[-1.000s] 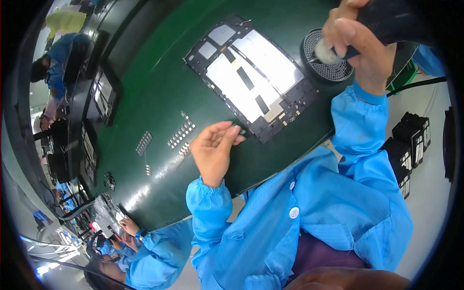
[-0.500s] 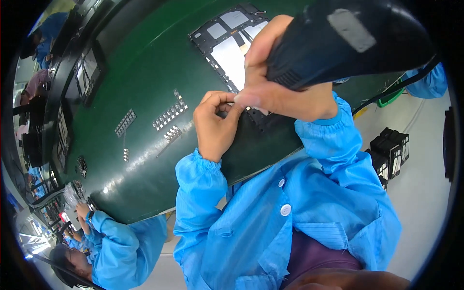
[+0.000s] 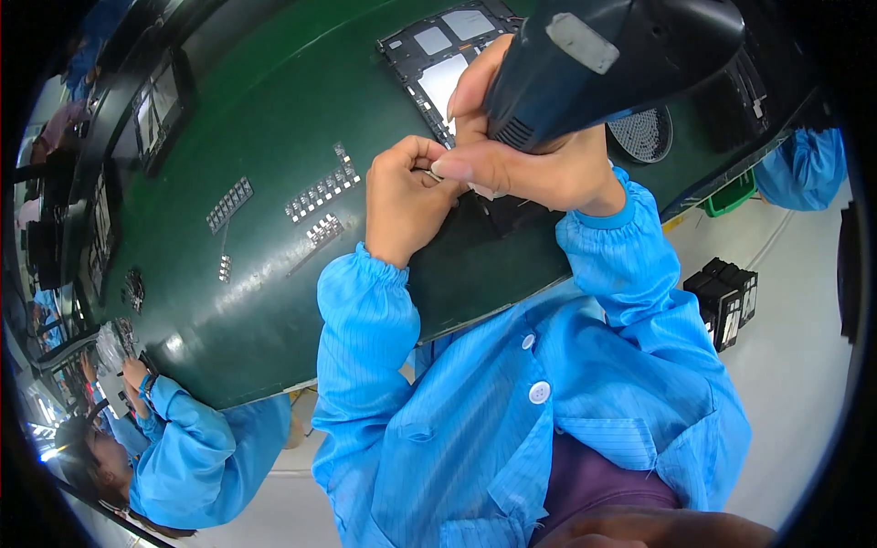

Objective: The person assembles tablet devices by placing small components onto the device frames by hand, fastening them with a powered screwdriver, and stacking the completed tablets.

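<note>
My right hand (image 3: 539,169) is wrapped round a bulky black handheld device (image 3: 603,87) with vent slits and a pale label. Its exact kind does not show. The device's lower end is hidden behind my fingers. Against the right thumb, the fingers of my left hand (image 3: 406,196) are closed in a pinch; whatever they hold is too small and covered to name. Under both hands lies a flat black frame (image 3: 395,57) with silver panels and small parts along its edge, probably a device housing. Its near part is largely covered by my hands.
Strips of small metallic parts (image 3: 322,194) lie on the green table (image 3: 274,100), left of my hands. A round dish of small grey pieces (image 3: 642,135) stands on the right. Black units (image 3: 722,297) are stacked beyond the table edge. A co-worker in blue (image 3: 196,457) sits at lower left.
The whole view has shifted a little, bringing the round dish into sight. The black device now covers less of the right side. Both hands keep their grip close together over the frame.
</note>
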A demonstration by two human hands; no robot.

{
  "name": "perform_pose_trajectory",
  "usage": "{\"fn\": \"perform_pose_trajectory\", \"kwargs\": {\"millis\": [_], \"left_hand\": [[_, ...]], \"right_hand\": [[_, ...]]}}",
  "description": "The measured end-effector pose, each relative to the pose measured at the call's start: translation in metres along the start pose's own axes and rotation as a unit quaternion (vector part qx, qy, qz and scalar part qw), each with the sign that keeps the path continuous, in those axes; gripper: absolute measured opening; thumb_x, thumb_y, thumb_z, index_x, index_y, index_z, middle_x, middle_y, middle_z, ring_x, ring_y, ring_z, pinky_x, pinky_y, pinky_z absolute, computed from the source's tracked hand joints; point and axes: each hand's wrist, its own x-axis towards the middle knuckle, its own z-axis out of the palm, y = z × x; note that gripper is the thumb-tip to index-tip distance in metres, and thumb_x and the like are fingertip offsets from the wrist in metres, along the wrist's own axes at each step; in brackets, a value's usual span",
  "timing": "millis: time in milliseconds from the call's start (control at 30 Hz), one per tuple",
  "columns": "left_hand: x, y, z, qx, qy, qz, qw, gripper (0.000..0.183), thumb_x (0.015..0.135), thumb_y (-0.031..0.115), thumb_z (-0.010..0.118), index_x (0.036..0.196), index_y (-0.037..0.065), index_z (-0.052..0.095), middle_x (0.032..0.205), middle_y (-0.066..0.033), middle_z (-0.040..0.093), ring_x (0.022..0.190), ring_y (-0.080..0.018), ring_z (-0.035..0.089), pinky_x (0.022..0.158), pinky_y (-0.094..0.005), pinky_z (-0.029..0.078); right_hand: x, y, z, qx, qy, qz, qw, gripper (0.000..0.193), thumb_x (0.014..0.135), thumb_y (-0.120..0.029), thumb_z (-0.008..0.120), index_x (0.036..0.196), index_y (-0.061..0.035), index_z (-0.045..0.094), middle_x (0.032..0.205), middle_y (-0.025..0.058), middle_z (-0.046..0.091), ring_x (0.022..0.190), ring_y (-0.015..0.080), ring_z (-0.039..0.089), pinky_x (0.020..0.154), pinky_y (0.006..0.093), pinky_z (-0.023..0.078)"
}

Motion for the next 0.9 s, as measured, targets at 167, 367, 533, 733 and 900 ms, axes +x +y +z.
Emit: {"fn": "perform_pose_trajectory", "kwargs": {"millis": [167, 367, 533, 733, 900], "left_hand": [[0.0, -0.002, 0.001, -0.012, 0.01, 0.012, 1.0, 0.017, 0.07, -0.004, 0.072, 0.08, -0.004, 0.059, 0.07, -0.0079, 0.063, 0.055, -0.0093, 0.061, 0.049, -0.0216, 0.047], [0.0, -0.004, -0.003, -0.02, 0.001, -0.02, 1.0, 0.017, 0.069, -0.004, 0.072, 0.08, -0.003, 0.059, 0.071, -0.0082, 0.063, 0.056, -0.0099, 0.061, 0.049, -0.0219, 0.048], [0.001, -0.021, -0.005, 0.03, 0.037, 0.077, 0.996, 0.018, 0.068, -0.002, 0.072, 0.082, -0.004, 0.061, 0.072, -0.0094, 0.064, 0.06, -0.0122, 0.062, 0.053, -0.0247, 0.049], [0.002, -0.009, -0.072, 0.236, 0.108, 0.093, 0.961, 0.033, 0.066, 0.013, 0.079, 0.094, 0.001, 0.067, 0.08, -0.0114, 0.064, 0.063, -0.0183, 0.06, 0.059, -0.0298, 0.049], [0.014, -0.012, -0.102, 0.35, 0.093, 0.074, 0.929, 0.034, 0.064, 0.015, 0.08, 0.092, 0.001, 0.067, 0.082, -0.0093, 0.063, 0.064, -0.0171, 0.056, 0.061, -0.0296, 0.048]], "right_hand": [[0.0, 0.0, -0.001, -0.011, -0.003, -0.011, 1.0, 0.036, 0.073, 0.004, 0.073, 0.098, -0.001, 0.048, 0.062, 0.0068, 0.055, 0.053, 0.0094, 0.054, 0.048, 0.0207, 0.043], [0.002, -0.002, 0.002, 0.005, 0.0, 0.024, 1.0, 0.036, 0.073, 0.005, 0.072, 0.098, -0.0007, 0.046, 0.063, 0.0071, 0.055, 0.053, 0.0098, 0.055, 0.048, 0.0214, 0.042], [-0.006, -0.007, 0.01, -0.01, 0.0, 0.057, 0.998, 0.036, 0.072, 0.008, 0.07, 0.093, -0.0015, 0.043, 0.064, 0.0073, 0.054, 0.055, 0.0098, 0.054, 0.049, 0.0217, 0.042], [-0.013, -0.01, 0.017, -0.052, -0.043, 0.019, 0.998, 0.035, 0.074, 0.007, 0.069, 0.093, -0.0041, 0.042, 0.065, 0.0049, 0.052, 0.057, 0.0094, 0.049, 0.052, 0.0223, 0.039], [-0.01, -0.014, 0.019, -0.022, 0.021, 0.062, 0.998, 0.036, 0.073, 0.006, 0.07, 0.1, -0.0018, 0.046, 0.067, 0.004, 0.054, 0.058, 0.0092, 0.051, 0.053, 0.0219, 0.041]]}}
